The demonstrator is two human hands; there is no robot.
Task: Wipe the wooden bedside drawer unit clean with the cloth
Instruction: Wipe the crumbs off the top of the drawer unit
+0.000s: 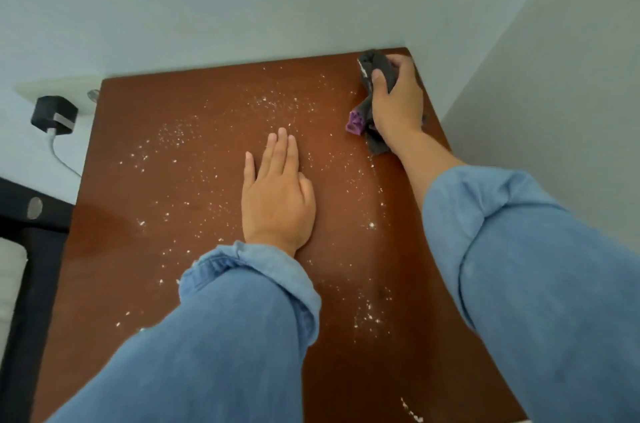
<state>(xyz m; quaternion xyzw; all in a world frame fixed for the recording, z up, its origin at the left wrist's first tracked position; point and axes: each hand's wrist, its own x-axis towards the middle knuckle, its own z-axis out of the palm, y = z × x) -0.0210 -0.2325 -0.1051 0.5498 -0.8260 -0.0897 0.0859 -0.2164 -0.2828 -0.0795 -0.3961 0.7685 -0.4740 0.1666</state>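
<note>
Early in the wipe. Wooden bedside drawer unit top (194, 249) set in the wall corner, white crumbs or powder (273, 104) scattered over most of it, thickest centre-back, more near the front right edge. Right hand (394, 100) at the far right back corner, fingers and thumb clamped round bunched dark grey cloth (375, 67) with purple tag (355, 123), cloth pressed on wood. Left hand (277, 194) flat on the middle, fingers straight and together, thumb apart, holding nothing. Narrow strip along right edge looks cleaner; nearly whole surface left, drawer fronts out of view. Black charger (53, 116) plugged in at left wall.
</note>
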